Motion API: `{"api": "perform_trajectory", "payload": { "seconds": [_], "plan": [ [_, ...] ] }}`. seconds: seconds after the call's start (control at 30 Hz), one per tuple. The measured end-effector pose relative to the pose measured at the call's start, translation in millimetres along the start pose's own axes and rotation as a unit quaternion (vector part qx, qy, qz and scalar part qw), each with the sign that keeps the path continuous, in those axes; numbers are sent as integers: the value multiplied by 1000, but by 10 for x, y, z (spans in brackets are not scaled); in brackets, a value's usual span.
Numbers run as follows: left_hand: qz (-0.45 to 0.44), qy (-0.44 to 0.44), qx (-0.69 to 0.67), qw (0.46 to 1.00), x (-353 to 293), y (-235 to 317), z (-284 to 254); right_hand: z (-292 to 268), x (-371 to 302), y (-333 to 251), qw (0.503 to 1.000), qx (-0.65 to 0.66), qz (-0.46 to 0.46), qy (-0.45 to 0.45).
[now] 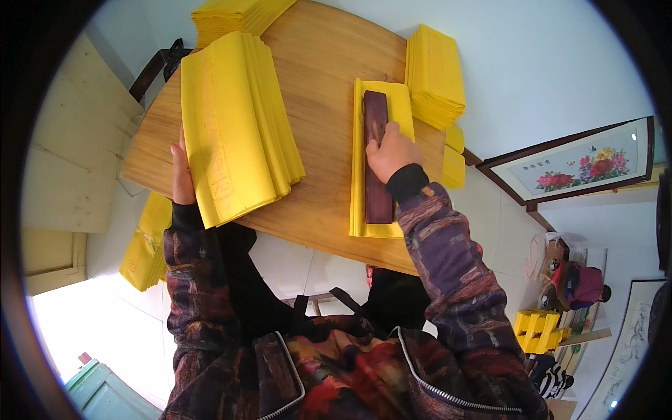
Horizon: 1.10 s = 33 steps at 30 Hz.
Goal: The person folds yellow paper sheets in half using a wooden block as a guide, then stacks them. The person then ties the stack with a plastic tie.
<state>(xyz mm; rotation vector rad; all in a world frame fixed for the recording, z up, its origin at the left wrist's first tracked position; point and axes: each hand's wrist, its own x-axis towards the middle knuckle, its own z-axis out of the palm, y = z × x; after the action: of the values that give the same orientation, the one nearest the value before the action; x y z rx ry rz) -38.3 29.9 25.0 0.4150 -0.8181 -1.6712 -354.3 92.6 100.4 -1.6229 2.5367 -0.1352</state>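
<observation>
My left hand (181, 175) is at the left side of a thick stack of folded yellow paper (231, 133), holding it up over the table's front left part. Its thumb shows along the edge, while the other fingers are mostly hidden behind the sheets. Red stamped marks run down the top sheet, and the layers fan out on the right. Closed round a long dark reddish-brown wooden block (379, 199) is my right hand (393, 154). The block lies lengthwise on another folded yellow paper pile (402, 105) on the table, near its right side.
The wooden table (322, 63) has a curved far edge. More yellow paper stacks stand at the far left (234, 17) and right (435, 73). A tied yellow bundle (145, 245) is below the table's left side. A framed flower picture (574, 164) leans at right.
</observation>
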Motion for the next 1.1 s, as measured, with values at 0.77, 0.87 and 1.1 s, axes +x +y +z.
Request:
{"api": "perform_trajectory", "payload": {
  "seconds": [0.77,0.87,1.1],
  "plan": [
    [-17,81,4,997,-89,139,-38,-2,53,67,999,52,5,11],
    [-40,113,21,993,-138,192,-21,-71,66,241,994,96,-24,37],
    [-83,80,27,993,-76,140,-139,-276,-51,790,905,423,3,35]
  ]
}}
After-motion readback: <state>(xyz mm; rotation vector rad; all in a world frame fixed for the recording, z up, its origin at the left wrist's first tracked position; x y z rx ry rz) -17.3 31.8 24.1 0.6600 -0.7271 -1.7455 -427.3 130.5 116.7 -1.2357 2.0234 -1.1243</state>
